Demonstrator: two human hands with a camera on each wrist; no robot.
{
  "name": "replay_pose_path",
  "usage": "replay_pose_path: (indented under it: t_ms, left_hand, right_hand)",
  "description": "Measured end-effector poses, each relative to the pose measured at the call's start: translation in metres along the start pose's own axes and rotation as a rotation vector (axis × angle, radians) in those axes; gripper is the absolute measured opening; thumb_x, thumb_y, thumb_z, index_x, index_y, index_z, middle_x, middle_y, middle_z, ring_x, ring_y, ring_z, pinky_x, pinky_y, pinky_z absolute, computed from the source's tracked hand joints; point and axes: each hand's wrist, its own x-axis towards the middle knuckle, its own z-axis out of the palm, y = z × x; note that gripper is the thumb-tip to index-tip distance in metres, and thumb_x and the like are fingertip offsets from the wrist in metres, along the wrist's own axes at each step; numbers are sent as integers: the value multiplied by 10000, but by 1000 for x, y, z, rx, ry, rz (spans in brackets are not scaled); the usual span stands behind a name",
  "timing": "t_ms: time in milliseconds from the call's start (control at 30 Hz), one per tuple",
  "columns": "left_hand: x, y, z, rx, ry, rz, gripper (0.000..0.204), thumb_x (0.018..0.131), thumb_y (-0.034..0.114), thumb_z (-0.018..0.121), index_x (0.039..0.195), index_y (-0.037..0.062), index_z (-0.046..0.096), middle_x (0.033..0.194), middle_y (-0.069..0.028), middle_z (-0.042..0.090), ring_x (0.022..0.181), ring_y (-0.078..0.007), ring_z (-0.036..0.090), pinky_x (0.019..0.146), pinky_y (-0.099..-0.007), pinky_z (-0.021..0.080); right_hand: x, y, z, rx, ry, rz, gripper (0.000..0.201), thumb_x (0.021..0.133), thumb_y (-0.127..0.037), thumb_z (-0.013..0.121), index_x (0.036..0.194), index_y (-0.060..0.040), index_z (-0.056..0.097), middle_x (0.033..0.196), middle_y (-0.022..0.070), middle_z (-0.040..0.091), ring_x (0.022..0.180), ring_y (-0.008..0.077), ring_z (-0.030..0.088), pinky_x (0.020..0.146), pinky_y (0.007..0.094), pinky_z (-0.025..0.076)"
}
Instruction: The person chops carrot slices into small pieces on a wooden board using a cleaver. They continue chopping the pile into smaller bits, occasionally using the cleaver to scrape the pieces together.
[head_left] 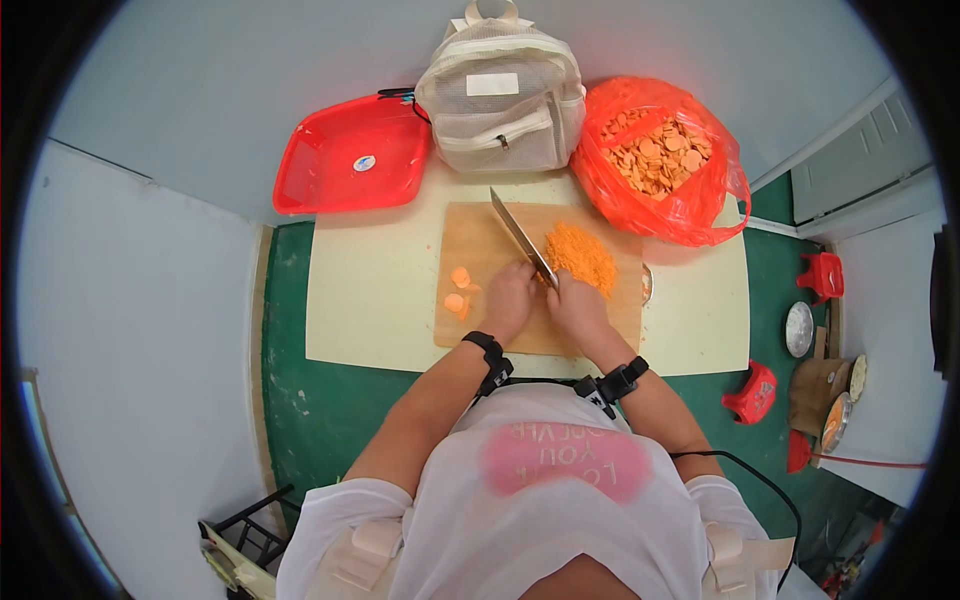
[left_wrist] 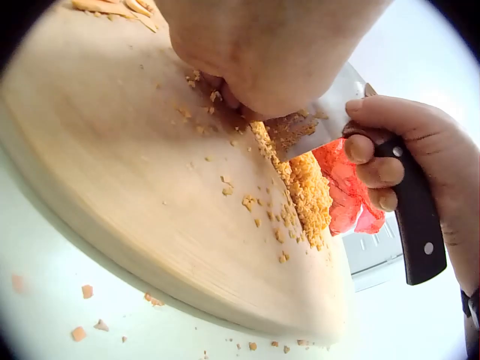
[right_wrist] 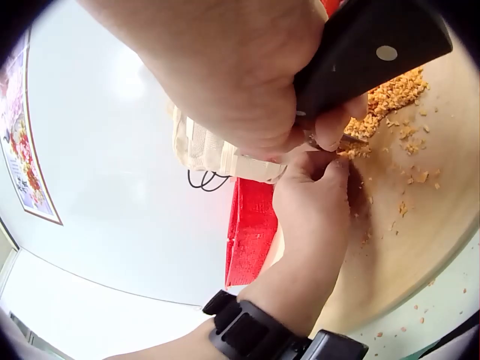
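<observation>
My right hand (head_left: 577, 308) grips the black riveted handle (left_wrist: 420, 214) of a kitchen knife (head_left: 521, 236), its blade pointing away to the upper left over a wooden cutting board (head_left: 480, 225). Along the blade's right side lies a heap of finely chopped carrot (head_left: 582, 258). Close against the other side of the blade is my left hand (head_left: 509, 301), low on the board with fingers bent inward. Orange crumbs surround its fingertips in the left wrist view; I cannot tell whether it holds a piece. Several carrot slices (head_left: 460, 277) sit at the board's left.
Behind the board stand a red plastic basin (head_left: 330, 150), a pale mesh backpack (head_left: 500, 100) and a red plastic bag (head_left: 620, 205) full of carrot slices. Crumbs dot the cream tabletop (head_left: 370, 300). A red stool (head_left: 750, 393) is on the green floor to the right.
</observation>
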Motion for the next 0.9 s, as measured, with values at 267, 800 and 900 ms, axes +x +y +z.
replay_pose_path:
  t_ms: [267, 800, 900]
  left_hand:
    - [-1, 0, -5, -19, 23, 75, 81, 737, 50, 641, 800, 38, 593, 780, -146, 561, 761, -353, 570, 659, -439, 466]
    - [-5, 3, -2, -2, 10, 23, 146, 751, 13, 619, 893, 44, 606, 838, -152, 565, 808, -357, 564, 691, -437, 464]
    - [-4, 3, 1, -38, 99, 59, 112, 723, 28, 623, 833, 47, 613, 827, -144, 567, 785, -351, 569, 683, -438, 469]
  right_hand:
    - [10, 0, 9, -3, -20, 27, 237, 875, -203, 514, 994, 0, 545, 790, 255, 632, 753, 423, 624, 697, 512, 491]
    - [6, 9, 5, 9, -49, -5, 255, 861, -217, 534, 995, -1, 546, 781, 257, 628, 758, 417, 625, 695, 509, 487]
    - [11, 5, -2, 18, -52, 7, 258, 866, -215, 530, 999, 5, 551, 791, 265, 627, 779, 415, 625, 709, 506, 487]
